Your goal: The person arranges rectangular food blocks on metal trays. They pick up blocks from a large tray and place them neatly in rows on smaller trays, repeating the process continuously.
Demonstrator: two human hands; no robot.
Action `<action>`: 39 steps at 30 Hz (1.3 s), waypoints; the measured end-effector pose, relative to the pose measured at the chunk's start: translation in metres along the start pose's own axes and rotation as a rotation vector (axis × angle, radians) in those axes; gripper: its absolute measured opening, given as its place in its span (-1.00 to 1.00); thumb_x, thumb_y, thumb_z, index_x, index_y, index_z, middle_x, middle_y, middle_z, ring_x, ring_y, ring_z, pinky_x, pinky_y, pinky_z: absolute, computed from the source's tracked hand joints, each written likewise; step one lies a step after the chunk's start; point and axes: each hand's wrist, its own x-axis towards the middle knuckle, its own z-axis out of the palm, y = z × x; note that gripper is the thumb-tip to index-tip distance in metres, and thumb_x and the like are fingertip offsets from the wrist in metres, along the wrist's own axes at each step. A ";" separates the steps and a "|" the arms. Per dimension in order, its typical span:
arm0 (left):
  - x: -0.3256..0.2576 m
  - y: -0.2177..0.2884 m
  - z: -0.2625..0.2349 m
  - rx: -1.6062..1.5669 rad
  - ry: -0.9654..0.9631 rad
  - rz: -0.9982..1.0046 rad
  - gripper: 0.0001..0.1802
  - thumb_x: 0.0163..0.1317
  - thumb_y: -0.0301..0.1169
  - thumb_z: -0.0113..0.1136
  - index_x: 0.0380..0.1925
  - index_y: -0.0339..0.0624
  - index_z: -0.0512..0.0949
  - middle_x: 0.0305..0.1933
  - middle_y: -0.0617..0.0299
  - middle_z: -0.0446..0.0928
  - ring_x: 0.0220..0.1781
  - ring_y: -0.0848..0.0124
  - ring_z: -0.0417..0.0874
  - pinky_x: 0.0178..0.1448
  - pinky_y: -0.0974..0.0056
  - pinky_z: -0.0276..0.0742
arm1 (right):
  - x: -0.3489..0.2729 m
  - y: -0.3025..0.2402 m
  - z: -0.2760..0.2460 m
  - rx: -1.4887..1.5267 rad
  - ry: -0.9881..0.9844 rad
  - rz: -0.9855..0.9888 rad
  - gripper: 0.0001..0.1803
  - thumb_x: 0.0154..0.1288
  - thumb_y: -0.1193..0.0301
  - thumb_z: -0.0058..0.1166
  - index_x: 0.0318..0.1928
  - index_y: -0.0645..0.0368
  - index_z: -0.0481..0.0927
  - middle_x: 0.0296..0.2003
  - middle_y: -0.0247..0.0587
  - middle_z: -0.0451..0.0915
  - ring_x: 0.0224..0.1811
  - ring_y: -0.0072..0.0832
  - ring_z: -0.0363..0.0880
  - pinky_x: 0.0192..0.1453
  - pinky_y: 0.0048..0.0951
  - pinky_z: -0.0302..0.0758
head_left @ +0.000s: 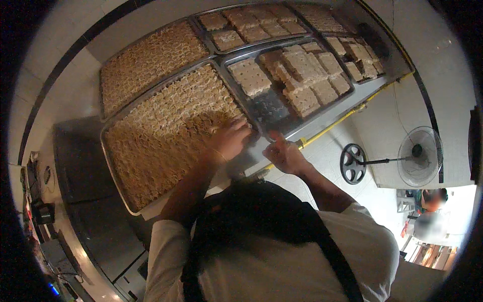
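A large metal tray (118, 190) is filled with tightly packed, small, bumpy golden-brown pieces (166, 121), perhaps pastry. Over its near right corner my left hand (233, 142) reaches down with bent fingers at the pieces; the fingertips are partly hidden. Just right of that corner my right hand (287, 155) is held with fingers curled together, close to the counter's front edge. What either hand pinches, if anything, is too small to make out. Next to it lies another metal tray (266, 108) with pale, dimpled square slabs (250, 76) and stacked slabs (304, 75).
Behind stands another full tray (151, 60), and more trays of square slabs (254, 22) sit further right. A yellow pipe (329, 130) runs along the counter front. To the right is a pedestal fan (420, 151) with a round black base. A person (433, 200) appears at the far right.
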 end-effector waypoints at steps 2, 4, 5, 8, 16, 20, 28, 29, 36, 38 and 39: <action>0.011 -0.006 0.004 -0.008 -0.039 0.051 -0.65 0.18 -0.47 0.21 -0.01 -0.12 0.68 0.36 -0.03 0.48 0.48 -0.04 0.38 0.49 -0.03 0.37 | 0.008 -0.001 -0.003 0.098 0.042 0.122 -0.25 0.39 0.25 0.30 0.45 0.10 0.21 -0.17 0.03 0.76 -0.18 -0.05 0.77 -0.09 -0.14 0.65; 0.019 -0.009 0.006 -0.030 -0.125 0.042 -0.67 0.14 -0.48 0.21 -0.06 -0.12 0.70 0.36 -0.03 0.46 0.46 -0.04 0.38 0.48 -0.03 0.38 | 0.014 -0.001 -0.010 0.009 0.040 0.047 -0.34 0.37 0.28 0.32 0.39 0.12 0.35 -0.19 -0.01 0.75 -0.22 -0.10 0.75 -0.11 -0.13 0.64; 0.022 -0.009 0.006 -0.093 -0.090 0.067 -0.68 0.13 -0.47 0.21 -0.09 -0.13 0.71 0.32 -0.01 0.46 0.44 -0.03 0.38 0.47 -0.03 0.39 | 0.016 -0.001 -0.015 0.028 -0.004 0.037 -0.37 0.37 0.29 0.32 0.36 0.12 0.38 -0.20 0.00 0.73 -0.23 -0.11 0.74 -0.11 -0.13 0.63; 0.032 -0.007 0.001 -0.110 -0.115 0.067 -0.74 0.13 -0.43 0.21 -0.17 -0.15 0.73 0.22 0.02 0.47 0.38 0.00 0.38 0.45 -0.03 0.40 | 0.023 0.002 -0.022 0.105 -0.083 0.029 -0.47 0.36 0.35 0.31 0.29 0.13 0.49 -0.27 -0.02 0.69 -0.29 -0.12 0.69 -0.15 -0.13 0.61; 0.051 -0.012 -0.004 0.293 -0.190 0.119 -0.74 0.22 -0.20 0.20 -0.21 0.01 0.76 0.08 0.07 0.46 0.26 0.03 0.39 0.37 -0.04 0.40 | 0.056 -0.001 -0.013 -0.468 0.052 -0.397 -0.71 0.24 0.47 0.17 -0.01 0.19 0.66 -0.39 -0.03 0.66 -0.34 -0.10 0.70 -0.25 -0.06 0.62; 0.046 -0.024 0.014 -0.007 0.139 0.157 -0.78 0.17 -0.15 0.26 -0.21 0.14 0.71 -0.02 0.11 0.48 0.14 0.03 0.46 0.11 -0.09 0.50 | 0.071 -0.014 -0.008 -0.867 -0.242 -0.213 -0.82 0.17 0.47 0.16 -0.21 0.20 0.71 -0.40 0.05 0.67 -0.28 -0.06 0.73 -0.19 -0.01 0.66; 0.029 -0.024 0.013 -0.117 0.183 0.102 -0.76 0.03 -0.11 0.40 -0.32 0.14 0.63 -0.17 0.12 0.48 -0.04 0.04 0.56 -0.16 -0.07 0.50 | 0.080 -0.001 0.010 -0.345 -0.390 0.003 -0.73 0.28 0.41 0.12 -0.06 0.27 0.63 -0.35 -0.02 0.71 -0.36 -0.30 0.72 -0.37 -0.20 0.62; 0.029 -0.025 0.013 -0.191 0.138 -0.019 -0.73 0.02 -0.10 0.41 -0.30 0.12 0.64 -0.16 0.11 0.50 -0.03 0.04 0.56 -0.14 -0.10 0.50 | 0.078 0.004 0.011 0.036 -0.439 0.100 -0.73 0.32 0.37 0.12 -0.04 0.26 0.61 -0.34 -0.06 0.71 -0.36 -0.38 0.70 -0.41 -0.28 0.59; 0.039 -0.050 0.035 -0.259 0.030 0.233 -0.59 0.07 -0.07 0.36 -0.14 -0.04 0.66 -0.04 0.03 0.55 0.05 0.03 0.56 0.07 -0.17 0.51 | 0.069 0.003 0.027 0.854 -0.381 0.374 -0.37 0.42 -0.07 0.21 0.18 0.15 0.40 -0.42 -0.44 0.48 -0.46 -0.62 0.44 -0.46 -0.51 0.44; 0.043 -0.048 0.045 0.006 0.137 0.351 -0.64 0.20 -0.03 0.21 -0.10 0.09 0.69 0.03 0.03 0.58 0.03 0.05 0.59 0.05 -0.08 0.55 | 0.070 -0.002 0.024 0.600 -0.378 0.361 -0.40 0.40 -0.09 0.22 0.11 0.13 0.40 -0.44 -0.44 0.45 -0.49 -0.61 0.43 -0.48 -0.49 0.43; 0.049 -0.043 0.053 -0.113 0.138 0.244 -0.64 0.15 -0.03 0.25 -0.17 0.05 0.69 0.00 0.05 0.56 0.06 0.05 0.57 0.10 -0.11 0.53 | 0.073 -0.001 0.023 0.566 -0.434 0.339 -0.43 0.41 -0.06 0.21 0.09 0.13 0.40 -0.45 -0.43 0.45 -0.51 -0.58 0.44 -0.48 -0.46 0.44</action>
